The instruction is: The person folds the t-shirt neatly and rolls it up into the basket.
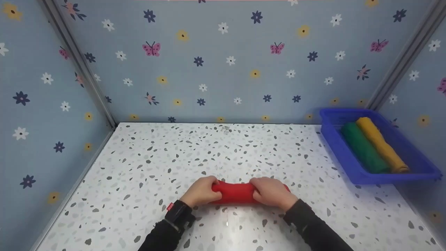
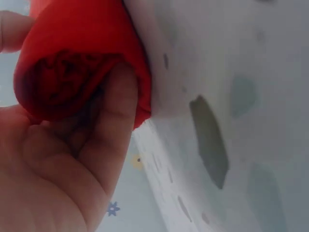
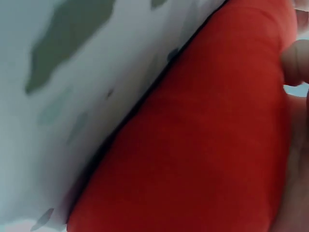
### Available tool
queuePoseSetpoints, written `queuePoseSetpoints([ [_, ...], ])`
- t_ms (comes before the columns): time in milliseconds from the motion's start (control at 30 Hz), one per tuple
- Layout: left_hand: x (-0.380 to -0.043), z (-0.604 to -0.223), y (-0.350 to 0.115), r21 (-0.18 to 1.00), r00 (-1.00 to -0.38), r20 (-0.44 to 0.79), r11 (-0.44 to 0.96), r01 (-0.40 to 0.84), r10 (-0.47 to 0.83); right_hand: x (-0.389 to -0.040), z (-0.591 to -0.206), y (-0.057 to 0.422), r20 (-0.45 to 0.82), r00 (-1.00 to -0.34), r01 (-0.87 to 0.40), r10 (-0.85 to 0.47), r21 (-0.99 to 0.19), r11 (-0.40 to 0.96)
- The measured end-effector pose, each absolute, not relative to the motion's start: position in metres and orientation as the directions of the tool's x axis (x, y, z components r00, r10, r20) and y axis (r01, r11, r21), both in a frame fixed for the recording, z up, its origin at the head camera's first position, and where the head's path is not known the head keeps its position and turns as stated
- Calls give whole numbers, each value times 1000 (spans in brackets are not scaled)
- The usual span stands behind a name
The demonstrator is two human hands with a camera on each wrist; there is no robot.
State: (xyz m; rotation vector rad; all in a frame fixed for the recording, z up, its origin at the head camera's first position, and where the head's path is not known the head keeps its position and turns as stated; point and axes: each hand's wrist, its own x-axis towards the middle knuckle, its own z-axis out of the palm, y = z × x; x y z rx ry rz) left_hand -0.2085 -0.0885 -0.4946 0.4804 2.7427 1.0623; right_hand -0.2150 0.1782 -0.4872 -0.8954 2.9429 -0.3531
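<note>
A red cloth [image 1: 237, 193], rolled into a short thick cylinder, lies crosswise on the speckled table close to the person. My left hand [image 1: 201, 191] grips its left end, thumb on the near side. At the other end my right hand [image 1: 273, 191] holds the roll, and a bit of red shows beyond it. The left wrist view looks at the spiral layers of the rolled cloth [image 2: 82, 34], with one finger of the left hand [image 2: 53, 169] tucked into the open end. Smooth red cloth [image 3: 193, 130] fills much of the right wrist view, fingers [image 3: 297, 63] along its side.
A blue plastic basket [image 1: 334, 150] stands at the right side of the table [image 1: 223, 150]. In it lie a green cloth roll [image 1: 364, 148] and a yellow cloth roll [image 1: 381, 144], side by side. Flower-patterned walls [image 1: 230, 80] enclose the back and both sides.
</note>
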Motion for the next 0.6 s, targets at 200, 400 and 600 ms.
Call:
queuePoseSetpoints([
  [200,-214,-496,-84,692,-966,-81,712,122,244,-227,-489,175,-13,-840,-526,-543,-228,819],
  [400,-216,-494,-80,704,-978,-109,708,52,180,-231,-493,175,-16,-854,-505,-519,-207,838],
  [600,-218,-493,-79,706,-978,-150,709,-1,148,-233,-496,174,-8,-860,-499,-510,-192,845],
])
